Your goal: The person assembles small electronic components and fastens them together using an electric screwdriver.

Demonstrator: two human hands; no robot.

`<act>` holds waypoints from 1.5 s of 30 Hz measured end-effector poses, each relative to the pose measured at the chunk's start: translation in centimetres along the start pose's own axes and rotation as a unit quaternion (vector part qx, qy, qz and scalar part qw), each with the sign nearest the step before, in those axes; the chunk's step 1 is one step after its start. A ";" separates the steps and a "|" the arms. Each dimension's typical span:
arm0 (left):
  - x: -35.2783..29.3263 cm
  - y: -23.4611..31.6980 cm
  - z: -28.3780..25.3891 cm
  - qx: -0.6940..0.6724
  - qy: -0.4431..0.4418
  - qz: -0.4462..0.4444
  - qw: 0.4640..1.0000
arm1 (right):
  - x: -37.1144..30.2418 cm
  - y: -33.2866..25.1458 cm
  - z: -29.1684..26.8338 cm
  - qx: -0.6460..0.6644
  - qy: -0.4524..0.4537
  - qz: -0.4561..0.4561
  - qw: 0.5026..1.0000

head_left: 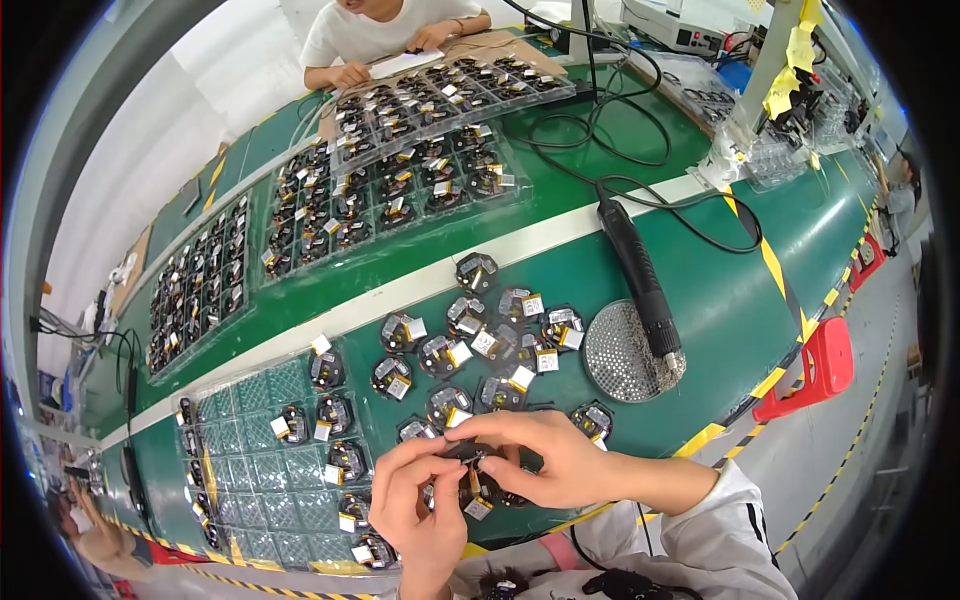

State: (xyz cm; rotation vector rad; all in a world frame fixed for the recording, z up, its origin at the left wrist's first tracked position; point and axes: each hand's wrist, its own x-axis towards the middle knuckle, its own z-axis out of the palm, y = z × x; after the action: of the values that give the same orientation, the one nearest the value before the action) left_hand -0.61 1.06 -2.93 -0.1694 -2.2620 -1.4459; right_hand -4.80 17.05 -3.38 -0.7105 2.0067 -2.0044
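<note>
My left hand (418,508) and my right hand (555,458) meet over the near edge of the green table, both pinching a small dark round electronic assembly (468,452) between thumbs and fingertips. Its details are partly hidden by my fingers. Just below it shows a silver battery pouch (478,508); whether it hangs from the held piece or lies underneath, I cannot tell. Right beyond my hands, several similar black round assemblies (440,355) with silver pouches lie loose on the table. One more assembly (592,420) sits by my right wrist.
A partly filled clear tray (265,470) lies left of my hands. A black electric screwdriver (640,280) rests beside a perforated metal dish (612,350) of small screws. Filled trays (390,190) stand beyond a white rail. A person (390,40) sits opposite; a red stool (825,365) stands right.
</note>
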 end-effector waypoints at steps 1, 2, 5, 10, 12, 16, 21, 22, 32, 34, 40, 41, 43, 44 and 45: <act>-0.1 0.2 0.2 -0.035 0.003 -0.029 0.999 | 0.0 0.1 0.1 -0.048 0.021 -0.038 0.998; -0.4 0.1 0.5 -0.035 0.000 -0.029 0.999 | -0.1 0.3 0.1 -0.047 0.024 -0.037 0.998; -0.5 -0.6 1.1 -0.126 0.058 -0.077 0.987 | -0.2 0.8 0.0 -0.125 0.052 -0.085 0.987; 0.0 -0.1 0.7 0.189 -0.014 0.073 0.979 | -0.4 0.8 0.2 -0.068 0.049 0.027 0.996; 0.3 -0.5 0.6 0.280 -0.017 0.107 0.954 | -0.3 1.2 0.2 -0.076 0.048 0.019 0.996; 0.4 -0.6 0.3 0.288 -0.030 0.099 0.952 | -0.1 1.2 0.1 -0.095 0.035 -0.001 0.995; 0.3 -0.5 0.4 0.289 -0.041 0.058 0.955 | 0.0 1.2 0.1 -0.113 0.033 -0.008 0.993; 0.3 -0.5 0.4 0.295 -0.032 0.074 0.952 | -0.1 1.2 0.0 -0.113 0.034 -0.007 0.993; 0.0 0.0 -0.4 0.344 -0.089 0.087 0.930 | -0.3 1.0 -0.1 -0.085 -0.013 0.019 0.996; -0.2 0.0 -0.3 0.248 -0.088 0.013 0.965 | -0.2 0.8 -0.2 -0.074 -0.016 0.025 0.997; -0.9 -0.1 0.7 0.169 0.062 -0.017 0.984 | -0.1 0.4 -0.4 -0.046 -0.015 0.038 0.998; -1.0 -0.1 0.6 0.167 0.061 -0.016 0.984 | -0.1 0.5 -0.4 -0.041 -0.011 0.041 0.998; -1.6 -0.1 -0.1 0.294 0.050 0.124 0.946 | -0.2 0.5 -0.6 -0.036 -0.006 0.044 0.998; -1.5 0.1 -0.4 0.293 0.056 0.184 0.936 | -0.1 0.4 -0.7 -0.035 -0.013 0.047 0.998; -1.3 0.4 -0.4 0.293 0.055 0.184 0.937 | -0.2 0.4 -0.8 -0.034 -0.020 0.049 0.998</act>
State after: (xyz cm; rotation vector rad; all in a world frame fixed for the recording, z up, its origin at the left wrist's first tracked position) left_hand 0.82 1.08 -2.98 -0.2926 -2.3032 -0.5462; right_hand -5.10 17.82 -3.74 -0.6460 2.0532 -1.8616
